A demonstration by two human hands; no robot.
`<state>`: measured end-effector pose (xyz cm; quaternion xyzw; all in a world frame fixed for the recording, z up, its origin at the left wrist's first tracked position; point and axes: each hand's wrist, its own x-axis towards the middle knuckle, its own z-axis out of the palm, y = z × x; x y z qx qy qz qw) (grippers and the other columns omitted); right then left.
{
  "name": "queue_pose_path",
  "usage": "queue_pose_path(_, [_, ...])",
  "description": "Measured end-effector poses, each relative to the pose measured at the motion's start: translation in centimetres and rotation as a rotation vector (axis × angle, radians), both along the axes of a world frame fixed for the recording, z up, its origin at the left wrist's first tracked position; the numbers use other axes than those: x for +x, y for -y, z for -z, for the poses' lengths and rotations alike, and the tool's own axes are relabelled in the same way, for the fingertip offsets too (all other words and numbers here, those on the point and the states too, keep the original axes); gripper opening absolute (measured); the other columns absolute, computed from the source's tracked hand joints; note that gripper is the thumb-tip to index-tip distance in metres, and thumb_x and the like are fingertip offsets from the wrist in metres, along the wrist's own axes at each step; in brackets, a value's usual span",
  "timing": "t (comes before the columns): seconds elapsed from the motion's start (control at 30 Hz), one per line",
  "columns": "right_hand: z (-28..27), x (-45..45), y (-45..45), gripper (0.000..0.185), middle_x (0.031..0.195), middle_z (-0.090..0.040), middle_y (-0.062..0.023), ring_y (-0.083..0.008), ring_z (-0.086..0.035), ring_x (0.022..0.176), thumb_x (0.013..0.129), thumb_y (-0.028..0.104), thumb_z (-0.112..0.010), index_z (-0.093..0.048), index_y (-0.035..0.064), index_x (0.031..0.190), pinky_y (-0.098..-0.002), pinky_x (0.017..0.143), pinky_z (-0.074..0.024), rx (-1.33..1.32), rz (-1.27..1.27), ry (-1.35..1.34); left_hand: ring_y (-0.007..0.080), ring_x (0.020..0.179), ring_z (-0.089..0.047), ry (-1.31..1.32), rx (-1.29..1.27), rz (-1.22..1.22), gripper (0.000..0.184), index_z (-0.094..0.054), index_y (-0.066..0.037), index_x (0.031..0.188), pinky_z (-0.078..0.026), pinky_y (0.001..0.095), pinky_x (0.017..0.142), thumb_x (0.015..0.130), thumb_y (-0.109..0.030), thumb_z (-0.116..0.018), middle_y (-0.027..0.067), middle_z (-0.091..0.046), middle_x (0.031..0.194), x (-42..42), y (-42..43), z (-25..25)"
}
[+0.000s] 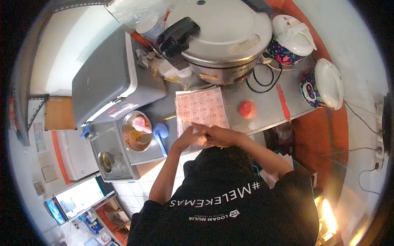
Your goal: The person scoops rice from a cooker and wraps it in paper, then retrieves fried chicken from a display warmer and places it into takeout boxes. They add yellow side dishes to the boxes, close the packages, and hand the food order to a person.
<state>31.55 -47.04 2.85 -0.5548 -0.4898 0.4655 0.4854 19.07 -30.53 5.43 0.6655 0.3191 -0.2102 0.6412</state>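
Observation:
My left hand (187, 138) and my right hand (221, 136) meet in front of my chest, over the near edge of a stack of wrapping paper (201, 108). Both have bent fingers closed together. Something small and pale orange shows between them, too blurred and covered to name. Red print covers the paper, which lies on a grey metal counter. A round red object (247, 110) sits to the right of the stack. Left of my left hand lies a blue ladle (161, 132), beside a steel bowl (126, 137) with reddish-orange residue and a pink utensil inside.
A large lidded metal pot (225, 69) stands behind the paper. Two floral pots with white lids, one on the counter (287, 45) and another (328, 84), are at right with cables. A grey cooler box (106, 78) and a metal sink (119, 164) are at left.

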Motion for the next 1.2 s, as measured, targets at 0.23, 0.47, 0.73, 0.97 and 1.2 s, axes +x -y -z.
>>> queue_pose_path(0.23, [0.3, -0.2, 2.8, 0.062, 0.1, -0.07, -0.0208, -0.0387, -0.069, 0.077, 0.082, 0.041, -0.072, -0.055, 0.0147, 0.136, -0.0497, 0.071, -0.0554, -0.027, -0.12, 0.541, 0.0189, 0.1, -0.064, 0.028, -0.422, 0.237, 0.048, -0.063, -0.001, 0.122, -0.052, 0.0327, 0.091, 0.091, -0.035, -0.073, 0.01, -0.068, 0.111, -2.0, 1.1, 4.1])
queue_pose_path(0.47, [10.5, 6.2, 5.3, 0.047, 0.129, -0.056, -0.0201, -0.0425, -0.046, 0.124, 0.087, 0.031, -0.062, -0.061, 0.0068, 0.127, -0.0639, 0.105, -0.0306, -0.37, 0.923, 1.16, 0.0277, 0.126, -0.049, -0.071, 0.162, -0.305, 0.046, -0.057, -0.008, 0.136, -0.034, 0.0416, 0.112, 0.098, -0.034, -0.058, 0.0156, -0.054, 0.136, -5.1, -1.6, 5.6])
queue_pose_path(0.73, [19.5, 5.8, 1.2, 0.057, 0.136, -0.053, -0.0214, -0.0432, -0.048, 0.126, 0.087, 0.036, -0.066, -0.051, 0.005, 0.132, -0.0518, 0.108, -0.0364, -0.4, 0.463, 1.108, 0.0157, 0.103, -0.061, 0.431, -0.672, -0.783, 0.032, -0.057, -0.01, 0.129, -0.053, 0.0309, 0.079, 0.103, -0.028, -0.053, 0.0048, -0.062, 0.12, -18.1, -8.4, 8.9])
queue_pose_path(0.97, [3.3, -3.6, -14.3, 0.067, 0.132, -0.052, -0.0259, -0.04, -0.054, 0.122, 0.085, 0.037, -0.074, -0.049, 0.003, 0.136, -0.0482, 0.102, -0.0441, -0.153, 0.437, 1.049, 0.0167, 0.113, -0.055, 0.515, -0.459, -0.399, 0.072, -0.033, -0.007, 0.148, -0.048, 0.0311, 0.09, 0.091, -0.025, -0.072, 0.0046, -0.052, 0.131, -25.1, -13.0, 2.3])
queue_pose_path(1.2, [-45.1, -10.9, -32.0, 0.039, 0.124, -0.061, -0.0185, -0.0389, -0.062, 0.112, 0.085, 0.01, -0.072, -0.061, 0.0019, 0.121, -0.0465, 0.092, -0.0538, 0.985, 0.6, 1.444, 0.0217, 0.139, -0.041, 0.577, -0.3, -0.206, 0.091, -0.016, -0.007, 0.158, -0.041, 0.0436, 0.112, 0.092, -0.026, -0.075, 0.01, -0.036, 0.154, -32.5, -20.0, 3.0])
